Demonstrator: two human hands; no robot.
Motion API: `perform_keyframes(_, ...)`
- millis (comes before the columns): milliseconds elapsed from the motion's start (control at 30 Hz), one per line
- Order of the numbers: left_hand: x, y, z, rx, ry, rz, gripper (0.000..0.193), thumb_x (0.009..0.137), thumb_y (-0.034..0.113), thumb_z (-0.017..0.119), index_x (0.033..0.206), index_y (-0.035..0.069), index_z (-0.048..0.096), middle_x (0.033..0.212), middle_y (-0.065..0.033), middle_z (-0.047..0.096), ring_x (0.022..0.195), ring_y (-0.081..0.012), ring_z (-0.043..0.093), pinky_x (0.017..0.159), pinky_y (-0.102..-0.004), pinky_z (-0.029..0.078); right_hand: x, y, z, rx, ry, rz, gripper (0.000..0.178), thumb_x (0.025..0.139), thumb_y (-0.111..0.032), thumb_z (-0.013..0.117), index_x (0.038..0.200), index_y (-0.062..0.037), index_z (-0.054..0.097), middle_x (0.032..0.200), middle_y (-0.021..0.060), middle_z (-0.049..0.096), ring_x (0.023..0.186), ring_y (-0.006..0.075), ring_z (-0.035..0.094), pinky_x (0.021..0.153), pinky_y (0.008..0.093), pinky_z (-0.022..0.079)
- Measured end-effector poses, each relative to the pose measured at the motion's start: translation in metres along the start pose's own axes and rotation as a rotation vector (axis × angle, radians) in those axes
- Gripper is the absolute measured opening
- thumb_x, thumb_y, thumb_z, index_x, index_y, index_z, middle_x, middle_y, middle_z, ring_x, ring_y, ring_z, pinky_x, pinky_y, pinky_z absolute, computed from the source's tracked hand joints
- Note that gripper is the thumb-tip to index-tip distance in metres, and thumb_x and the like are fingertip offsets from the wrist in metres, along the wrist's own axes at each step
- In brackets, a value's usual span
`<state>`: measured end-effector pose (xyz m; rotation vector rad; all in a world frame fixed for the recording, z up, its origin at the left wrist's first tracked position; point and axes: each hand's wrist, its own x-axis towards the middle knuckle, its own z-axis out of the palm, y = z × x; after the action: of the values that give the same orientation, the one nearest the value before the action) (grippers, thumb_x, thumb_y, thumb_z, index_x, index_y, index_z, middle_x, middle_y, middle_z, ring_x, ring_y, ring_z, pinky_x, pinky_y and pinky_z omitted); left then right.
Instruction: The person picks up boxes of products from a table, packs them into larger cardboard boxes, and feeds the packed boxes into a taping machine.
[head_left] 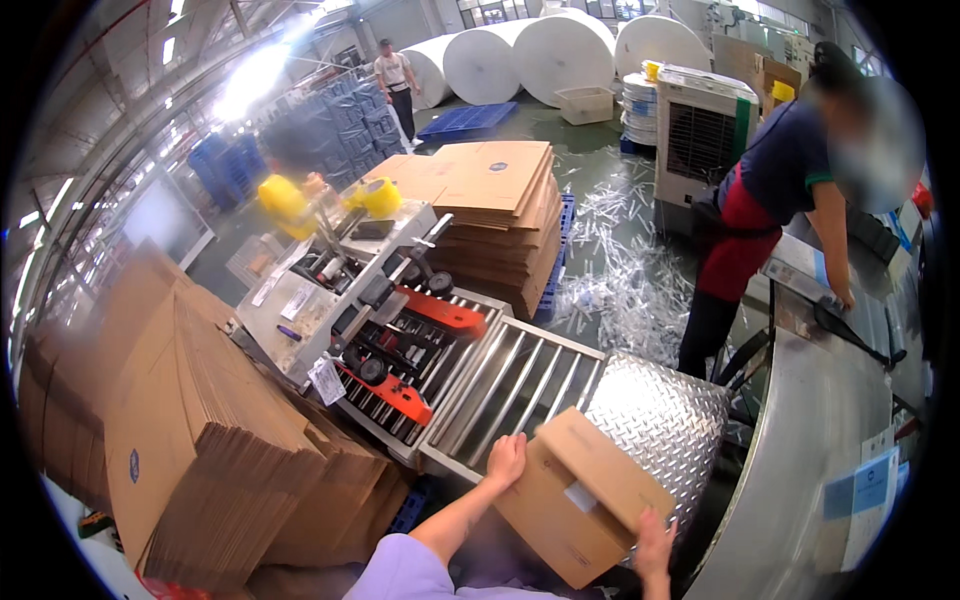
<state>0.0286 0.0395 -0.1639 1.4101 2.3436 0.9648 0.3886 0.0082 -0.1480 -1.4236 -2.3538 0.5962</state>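
A brown cardboard box is between my two hands at the lower middle, in front of my body and tilted. A raised flap or panel runs along its far right side, with a pale patch beside it. My left hand grips the box's far left edge with curled fingers. At the near right edge, my right hand holds the box, its fingers partly hidden. Just beyond the box are the roller conveyor and a diamond-patterned metal plate. The inside of the box is not visible.
A carton-sealing machine with orange guides and yellow tape rolls stands left of the rollers. Flat cardboard stacks rise at left and behind it. A co-worker leans over the metal table at right. Scraps litter the floor.
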Motion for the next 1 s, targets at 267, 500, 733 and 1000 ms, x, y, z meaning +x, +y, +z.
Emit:
perform_keyframes(267, 0.01, 0.036, 0.01, 0.063, -0.264, -0.207, 0.044, 0.084, 0.047, 0.036, 0.088, 0.006, 0.05, 0.073, -0.0211, 0.06, 0.07, -0.0379, 0.059, 0.063, -0.0501, 0.044, -0.007, 0.008, 0.111, 0.639, 0.55, 0.765, 0.041, 0.094, -0.023, 0.027, 0.126, 0.0031, 0.026, 0.128, 0.0236, 0.033, 0.115, 0.031, 0.038, 0.096, 0.0351, 0.03)
perform_keyframes(500, 0.142, -0.012, -0.046, 0.281, -0.153, -0.098, 0.044, 0.085, 0.044, 0.036, 0.089, 0.003, 0.051, 0.096, -0.0197, 0.057, 0.092, -0.0351, 0.053, 0.075, -0.0472, 0.041, 0.112, -0.104, 0.146, 0.144, 0.397, 0.522, 0.038, 0.093, -0.024, 0.031, 0.114, 0.0073, 0.033, 0.114, 0.027, 0.041, 0.105, 0.0343, 0.042, 0.093, 0.0362, 0.031)
perform_keyframes(733, 0.136, -0.052, -0.043, 0.569, -0.103, 0.168, 0.061, 0.084, 0.048, 0.034, 0.132, 0.011, 0.028, 0.141, -0.0119, 0.017, 0.131, -0.0238, 0.012, 0.103, -0.0491, 0.008, 0.301, -0.189, 0.21, 0.629, 0.361, 0.433, 0.041, 0.09, -0.027, 0.036, 0.111, 0.0082, 0.029, 0.101, 0.0336, 0.048, 0.094, 0.044, 0.049, 0.081, 0.0444, 0.038)
perform_keyframes(1000, 0.184, -0.101, -0.067, 0.537, -0.147, 0.085, 0.054, 0.088, 0.038, 0.029, 0.135, 0.012, 0.022, 0.142, -0.0047, 0.017, 0.131, -0.0184, 0.012, 0.106, -0.0456, 0.006, 0.353, -0.214, 0.206, 0.747, -0.149, 0.216, 0.042, 0.089, -0.025, 0.036, 0.119, 0.0029, 0.024, 0.101, 0.0287, 0.053, 0.094, 0.0429, 0.052, 0.08, 0.0442, 0.041)
